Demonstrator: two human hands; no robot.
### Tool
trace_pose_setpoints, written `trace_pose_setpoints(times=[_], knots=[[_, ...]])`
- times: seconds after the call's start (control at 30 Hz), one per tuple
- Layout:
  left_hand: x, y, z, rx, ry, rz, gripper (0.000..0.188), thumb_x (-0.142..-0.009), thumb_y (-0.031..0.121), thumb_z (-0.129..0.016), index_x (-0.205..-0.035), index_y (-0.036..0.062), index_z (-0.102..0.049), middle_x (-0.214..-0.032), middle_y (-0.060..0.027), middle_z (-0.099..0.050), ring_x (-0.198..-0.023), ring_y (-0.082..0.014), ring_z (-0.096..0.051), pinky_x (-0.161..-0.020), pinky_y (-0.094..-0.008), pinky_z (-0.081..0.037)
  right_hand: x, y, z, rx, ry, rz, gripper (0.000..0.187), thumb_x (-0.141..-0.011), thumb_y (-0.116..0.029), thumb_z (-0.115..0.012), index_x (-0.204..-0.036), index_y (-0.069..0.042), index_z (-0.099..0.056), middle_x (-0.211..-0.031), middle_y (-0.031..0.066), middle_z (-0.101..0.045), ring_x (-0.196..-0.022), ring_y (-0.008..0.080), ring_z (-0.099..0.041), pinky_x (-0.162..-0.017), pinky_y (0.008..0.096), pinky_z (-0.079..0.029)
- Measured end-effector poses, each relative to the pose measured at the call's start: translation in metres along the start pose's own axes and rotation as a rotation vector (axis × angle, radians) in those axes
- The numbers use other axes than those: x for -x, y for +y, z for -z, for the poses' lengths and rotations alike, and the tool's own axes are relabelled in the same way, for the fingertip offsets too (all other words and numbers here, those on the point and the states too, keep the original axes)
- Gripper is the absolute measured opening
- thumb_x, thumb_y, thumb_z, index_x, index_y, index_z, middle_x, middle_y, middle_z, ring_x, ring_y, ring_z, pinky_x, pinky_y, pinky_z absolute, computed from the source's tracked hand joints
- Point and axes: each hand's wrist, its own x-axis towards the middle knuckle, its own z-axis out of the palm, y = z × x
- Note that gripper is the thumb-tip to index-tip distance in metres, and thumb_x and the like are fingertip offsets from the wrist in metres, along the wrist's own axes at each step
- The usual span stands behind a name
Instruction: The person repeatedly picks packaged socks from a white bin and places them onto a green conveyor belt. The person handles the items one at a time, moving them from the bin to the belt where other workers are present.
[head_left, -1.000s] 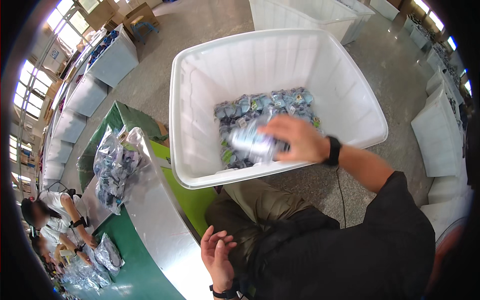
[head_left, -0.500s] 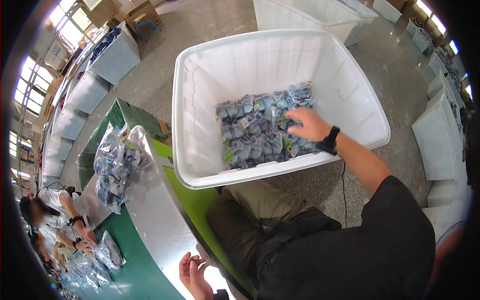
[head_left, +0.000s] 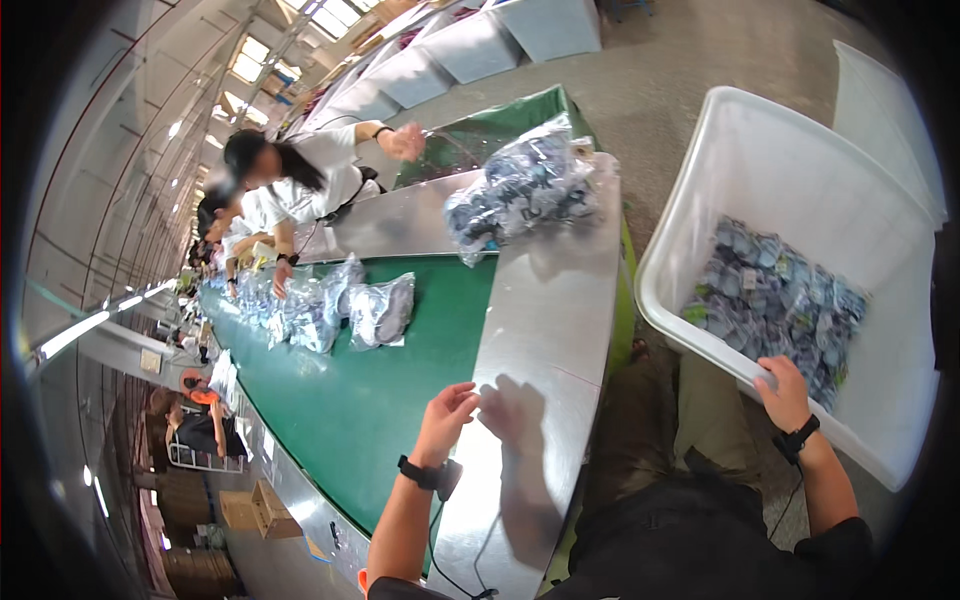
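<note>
- The left hand (head_left: pixel 447 420) hovers over the bench (head_left: pixel 545 325), empty, fingers loosely bent.
- The right hand (head_left: pixel 785 395) lies at the near rim of the white bin (head_left: pixel 690 325); whether it grips cannot be told.
- Packets (head_left: pixel 775 290) lie inside the bin.
- Bags (head_left: pixel 525 190) sit on the bench's far end.

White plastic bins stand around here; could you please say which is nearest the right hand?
The large rectangular bin at right, holding bluish items in clear bags; the right hand is at its rim; other bins stand farther off.

Bagged blue-grey items (head_left: pixel 765 295) lie inside a white bin (head_left: pixel 765 165).
</note>
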Motion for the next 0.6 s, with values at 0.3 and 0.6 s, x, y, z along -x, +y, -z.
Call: trace_pose_setpoints(times=[0.3, 0.6], knots=[[-0.109, -0.045, 0.108, -0.302, 0.453, -0.209, 0.059, -0.090, 0.029, -0.081, -0.135, -0.0039, -0.063, -0.129, -0.0224, -0.069, -0.121, -0.0340, -0.065, -0.105, -0.0426, -0.050, 0.004, 0.004, -0.016, 0.093, 0.120, 0.007, 0.024, -0.083, -0.011, -0.075, -0.104, 0.000, -0.068, -0.096, 0.0173, -0.065, -0.094, 0.0404, -0.064, -0.085, 0.0459, -0.051], [-0.223, -0.056, 0.150, -0.709, 0.666, -0.168, 0.086, -0.080, 0.048, -0.081, -0.141, -0.0081, -0.057, -0.143, -0.0318, -0.058, -0.135, -0.0447, -0.054, -0.117, -0.0497, -0.041, 0.003, 0.008, -0.023, 0.180, 0.119, 0.034, 0.021, -0.085, -0.009, -0.070, -0.103, 0.001, -0.066, -0.100, 0.0211, -0.061, -0.098, 0.0442, -0.060, -0.085, 0.0498, -0.049]])
